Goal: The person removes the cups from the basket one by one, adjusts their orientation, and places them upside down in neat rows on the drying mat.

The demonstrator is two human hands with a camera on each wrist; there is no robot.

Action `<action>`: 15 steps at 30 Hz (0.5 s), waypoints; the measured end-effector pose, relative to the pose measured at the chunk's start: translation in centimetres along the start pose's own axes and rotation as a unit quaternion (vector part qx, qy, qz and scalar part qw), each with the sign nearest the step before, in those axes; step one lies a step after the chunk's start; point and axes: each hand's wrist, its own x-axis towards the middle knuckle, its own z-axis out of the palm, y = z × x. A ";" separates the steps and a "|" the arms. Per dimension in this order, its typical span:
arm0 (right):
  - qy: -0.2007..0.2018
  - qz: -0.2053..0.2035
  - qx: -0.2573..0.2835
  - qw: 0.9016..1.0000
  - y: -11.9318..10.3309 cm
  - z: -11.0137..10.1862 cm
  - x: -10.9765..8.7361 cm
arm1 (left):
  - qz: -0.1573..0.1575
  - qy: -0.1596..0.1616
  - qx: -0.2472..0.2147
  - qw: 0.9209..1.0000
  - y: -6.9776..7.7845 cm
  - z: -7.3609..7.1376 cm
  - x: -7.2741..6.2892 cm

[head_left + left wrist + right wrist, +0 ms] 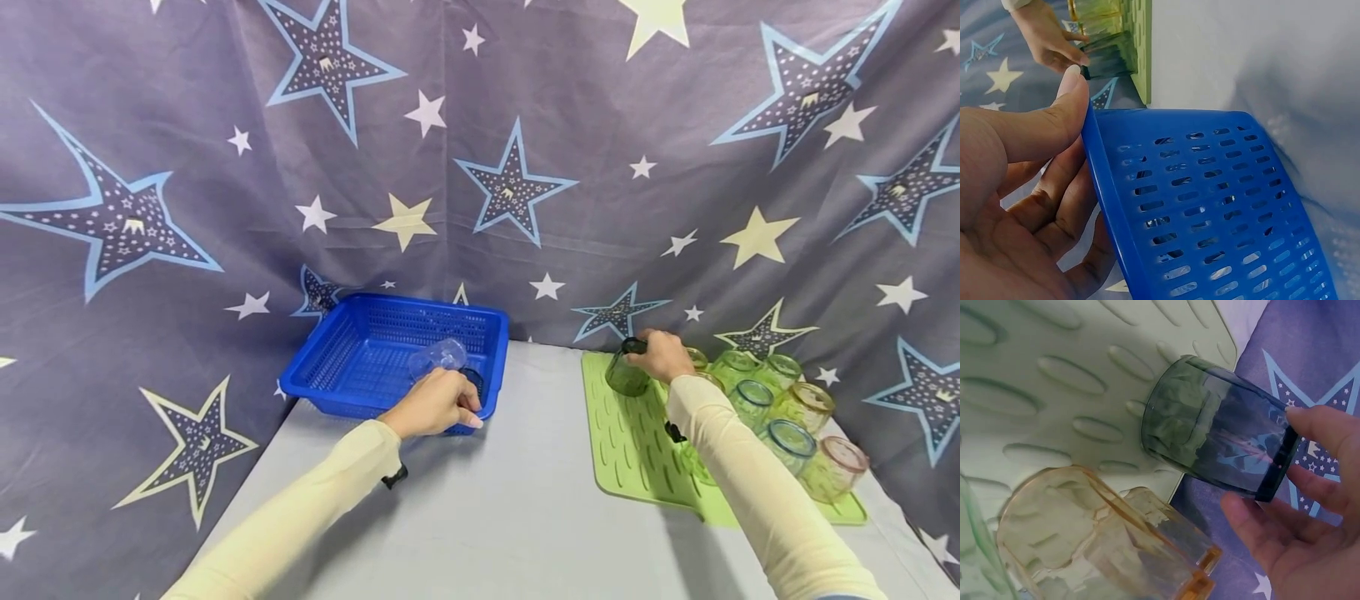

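Observation:
My right hand (663, 356) pinches a dark grey-green drinking glass (626, 377) by its thick base, with thumb and fingers on either side. In the right wrist view this glass is upside down, its mouth toward the green drying mat (1072, 337); whether it touches the mat I cannot tell. At the blue perforated basket (322, 401), my left hand (437, 404) hangs over the near right rim with fingers loosely bent. Its thumb lies against the rim in the left wrist view, and no glass shows in its fingers. A clear glass (442, 353) and a dark glass (474, 379) lie inside the basket.
Several upturned coloured glasses stand on the mat's right side, among them a blue one (789, 443), a pink one (836, 467) and an amber one (810, 404). A star-patterned curtain (510, 275) hangs behind the white table (525, 500).

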 end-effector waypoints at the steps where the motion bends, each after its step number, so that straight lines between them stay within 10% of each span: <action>1: 0.004 -0.003 -0.007 1.000 0.0 0.0 0.0 | 0.002 0.000 0.001 1.000 0.0 0.0 0.1; 15: 0.152 -0.075 -0.086 0.982 -1.2 1.2 -1.1 | 0.025 -0.029 -0.006 0.999 0.2 -0.6 0.3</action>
